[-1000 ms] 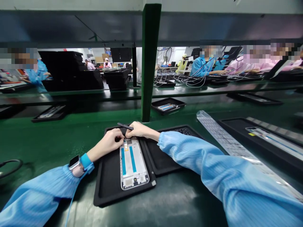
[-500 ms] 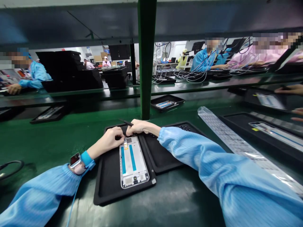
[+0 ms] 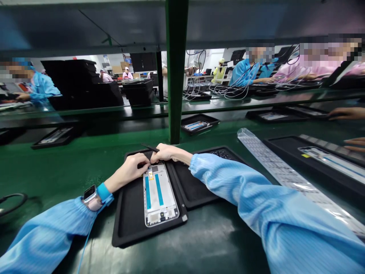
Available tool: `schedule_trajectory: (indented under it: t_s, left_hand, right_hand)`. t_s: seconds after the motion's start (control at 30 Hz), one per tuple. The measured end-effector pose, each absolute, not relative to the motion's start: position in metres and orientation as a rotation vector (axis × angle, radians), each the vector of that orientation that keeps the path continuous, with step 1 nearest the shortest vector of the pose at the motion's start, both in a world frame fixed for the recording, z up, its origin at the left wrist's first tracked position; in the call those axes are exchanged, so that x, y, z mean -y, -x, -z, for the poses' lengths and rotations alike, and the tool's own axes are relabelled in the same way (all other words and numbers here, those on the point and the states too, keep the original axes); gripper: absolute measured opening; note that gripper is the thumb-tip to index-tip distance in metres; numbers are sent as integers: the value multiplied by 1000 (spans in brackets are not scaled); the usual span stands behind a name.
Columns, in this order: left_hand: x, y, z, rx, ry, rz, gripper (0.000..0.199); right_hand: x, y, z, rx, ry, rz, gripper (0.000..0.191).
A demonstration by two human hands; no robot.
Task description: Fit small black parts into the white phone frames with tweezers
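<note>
A white phone frame (image 3: 155, 196) with two blue strips and a small orange-and-silver flex piece (image 3: 151, 174) near its top lies in a black tray (image 3: 128, 224). At the frame's upper left corner, my left hand (image 3: 136, 166) has thumb and index finger pinched together; what sits between them is hidden. My right hand (image 3: 165, 153) is closed around a slim black tool (image 3: 150, 147), one end sticking out to the upper left. Its fingertips are at the frame's top edge, close to my left fingers. The tool's working end is out of sight.
Right of my tray is a second black tray (image 3: 194, 186) with small dark parts at its far end. A long clear plastic strip (image 3: 262, 158) runs along the right. Behind stands a green post (image 3: 174, 76). Another person's hands (image 3: 349, 113) are at the far right.
My hands stay almost in place at the top of the phone frame. At the right, black trays on the line have shifted left, and another person's hand has drawn back from them.
</note>
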State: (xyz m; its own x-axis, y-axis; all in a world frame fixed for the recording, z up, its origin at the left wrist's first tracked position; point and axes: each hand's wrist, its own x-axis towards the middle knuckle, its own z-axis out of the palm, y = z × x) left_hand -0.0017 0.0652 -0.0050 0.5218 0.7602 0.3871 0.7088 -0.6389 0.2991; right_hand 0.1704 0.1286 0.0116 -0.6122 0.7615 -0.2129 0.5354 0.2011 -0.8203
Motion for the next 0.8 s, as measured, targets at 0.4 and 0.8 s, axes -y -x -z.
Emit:
schedule_trajectory:
  t_s: [0.4,0.8]
  left_hand:
    - [-64,0,3,-1281,-2678,-725,13]
    - [-57,5,2,-1242,-2758,-578,19]
  right_hand:
    - [-123,-168,-10,2245,1194,-1295,8]
    - [-118,-168,-11,2301,1155,-1173,8]
